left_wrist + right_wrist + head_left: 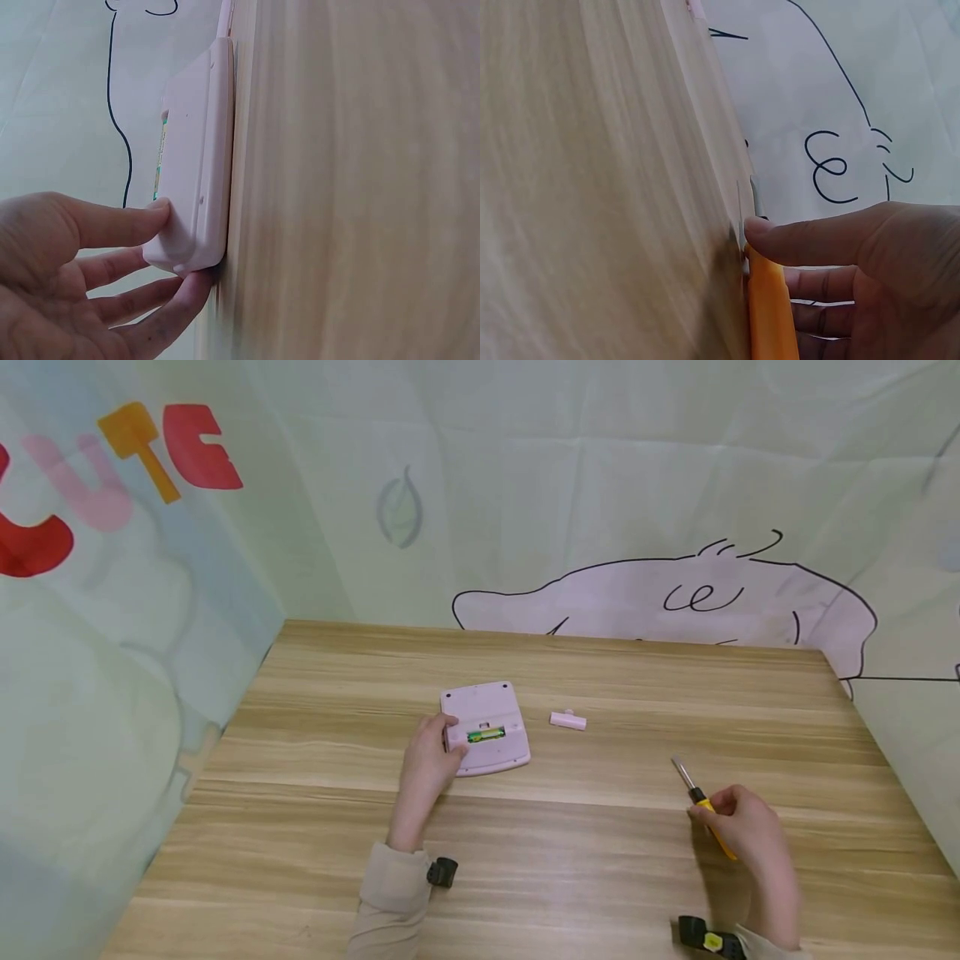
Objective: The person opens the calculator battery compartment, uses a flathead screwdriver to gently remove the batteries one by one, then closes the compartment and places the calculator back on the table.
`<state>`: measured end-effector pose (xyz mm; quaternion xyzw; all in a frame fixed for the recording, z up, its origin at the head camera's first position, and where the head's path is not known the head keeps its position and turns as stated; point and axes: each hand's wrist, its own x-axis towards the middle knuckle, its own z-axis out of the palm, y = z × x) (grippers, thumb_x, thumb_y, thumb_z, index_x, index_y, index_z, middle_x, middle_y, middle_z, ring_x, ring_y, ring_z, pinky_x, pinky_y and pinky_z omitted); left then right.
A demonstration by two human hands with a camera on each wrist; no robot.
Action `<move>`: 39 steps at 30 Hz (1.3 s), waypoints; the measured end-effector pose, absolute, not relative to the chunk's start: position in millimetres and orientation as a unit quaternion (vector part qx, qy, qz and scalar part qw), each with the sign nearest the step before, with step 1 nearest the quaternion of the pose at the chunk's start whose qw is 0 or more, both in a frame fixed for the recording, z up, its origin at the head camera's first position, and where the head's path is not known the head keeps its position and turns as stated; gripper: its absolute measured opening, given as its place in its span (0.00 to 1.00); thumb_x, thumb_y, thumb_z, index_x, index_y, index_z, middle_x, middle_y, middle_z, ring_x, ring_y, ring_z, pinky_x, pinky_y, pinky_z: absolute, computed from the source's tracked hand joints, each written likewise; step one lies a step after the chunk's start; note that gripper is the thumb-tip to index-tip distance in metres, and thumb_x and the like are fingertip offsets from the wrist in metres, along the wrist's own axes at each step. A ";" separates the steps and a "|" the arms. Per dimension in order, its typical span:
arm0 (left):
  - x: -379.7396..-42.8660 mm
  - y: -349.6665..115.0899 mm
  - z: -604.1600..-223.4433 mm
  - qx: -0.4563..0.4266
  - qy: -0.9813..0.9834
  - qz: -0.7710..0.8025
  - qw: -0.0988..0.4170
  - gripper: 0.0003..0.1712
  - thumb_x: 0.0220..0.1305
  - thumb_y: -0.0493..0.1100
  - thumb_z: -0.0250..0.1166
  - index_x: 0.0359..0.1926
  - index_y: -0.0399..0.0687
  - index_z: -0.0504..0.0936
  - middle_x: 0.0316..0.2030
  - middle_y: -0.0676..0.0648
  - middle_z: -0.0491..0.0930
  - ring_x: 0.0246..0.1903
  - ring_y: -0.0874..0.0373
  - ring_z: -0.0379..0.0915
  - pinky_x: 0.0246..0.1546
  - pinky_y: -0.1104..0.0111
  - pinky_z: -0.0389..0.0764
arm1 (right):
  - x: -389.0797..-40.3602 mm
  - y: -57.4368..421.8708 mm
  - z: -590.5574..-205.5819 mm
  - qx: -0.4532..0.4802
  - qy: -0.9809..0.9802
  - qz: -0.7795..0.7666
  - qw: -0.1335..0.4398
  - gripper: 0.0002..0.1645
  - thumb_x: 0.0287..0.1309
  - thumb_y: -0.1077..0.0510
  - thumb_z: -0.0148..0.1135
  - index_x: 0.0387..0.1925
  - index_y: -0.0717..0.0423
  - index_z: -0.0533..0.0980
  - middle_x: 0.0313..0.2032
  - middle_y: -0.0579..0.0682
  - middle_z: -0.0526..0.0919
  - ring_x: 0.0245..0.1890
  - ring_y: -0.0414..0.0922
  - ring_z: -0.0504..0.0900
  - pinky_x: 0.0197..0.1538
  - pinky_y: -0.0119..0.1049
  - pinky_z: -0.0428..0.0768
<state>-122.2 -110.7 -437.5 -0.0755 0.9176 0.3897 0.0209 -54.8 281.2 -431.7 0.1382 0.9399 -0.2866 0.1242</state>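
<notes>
Pinching the left edge of a pink device (487,703) between thumb and fingers, the left hand (431,752) holds it on the table (570,860), back side up, with a green battery (486,736) exposed in it. Well apart to the right, the right hand (750,822) pinches a yellow-handled screwdriver (704,804), tip pointing forward and leftward. A small pink cover (567,721) lies on the table, just right of the device.
</notes>
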 end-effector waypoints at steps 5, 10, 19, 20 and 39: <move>-122.5 -111.0 -437.3 -0.075 0.918 0.389 0.024 0.24 0.58 0.38 0.67 0.56 0.38 0.75 0.57 0.37 0.73 0.56 0.43 0.72 0.59 0.51 0.72 | -55.0 281.0 -434.4 0.142 0.942 -0.278 0.121 0.23 0.57 0.46 0.64 0.37 0.64 0.72 0.30 0.54 0.78 0.30 0.47 0.73 0.30 0.34 0.66; -122.3 -110.9 -438.1 -0.073 0.917 0.391 0.020 0.24 0.57 0.37 0.67 0.55 0.38 0.76 0.55 0.36 0.74 0.54 0.43 0.73 0.57 0.51 0.73 | -55.3 281.0 -435.9 0.140 0.944 -0.273 0.120 0.23 0.57 0.46 0.63 0.37 0.64 0.73 0.29 0.54 0.78 0.29 0.47 0.73 0.29 0.34 0.66; -121.9 -110.5 -437.9 -0.072 0.917 0.392 0.016 0.24 0.57 0.37 0.68 0.55 0.37 0.76 0.53 0.37 0.75 0.51 0.44 0.74 0.54 0.52 0.74 | -54.6 280.9 -437.6 0.133 0.949 -0.265 0.111 0.21 0.58 0.47 0.62 0.36 0.63 0.73 0.29 0.54 0.79 0.28 0.46 0.73 0.30 0.34 0.66; -121.9 -110.5 -437.8 -0.072 0.917 0.391 0.016 0.24 0.57 0.37 0.68 0.55 0.37 0.76 0.53 0.37 0.75 0.50 0.44 0.74 0.54 0.52 0.74 | -54.5 281.0 -437.7 0.133 0.949 -0.265 0.111 0.21 0.58 0.47 0.62 0.36 0.63 0.73 0.28 0.54 0.79 0.28 0.46 0.73 0.30 0.34 0.66; -121.9 -110.5 -437.4 -0.078 0.918 0.389 0.021 0.25 0.57 0.38 0.67 0.56 0.39 0.76 0.56 0.37 0.74 0.54 0.44 0.73 0.58 0.52 0.73 | -55.3 278.1 -433.6 0.123 0.946 -0.276 0.122 0.22 0.60 0.47 0.61 0.38 0.65 0.72 0.28 0.53 0.76 0.28 0.45 0.71 0.29 0.34 0.66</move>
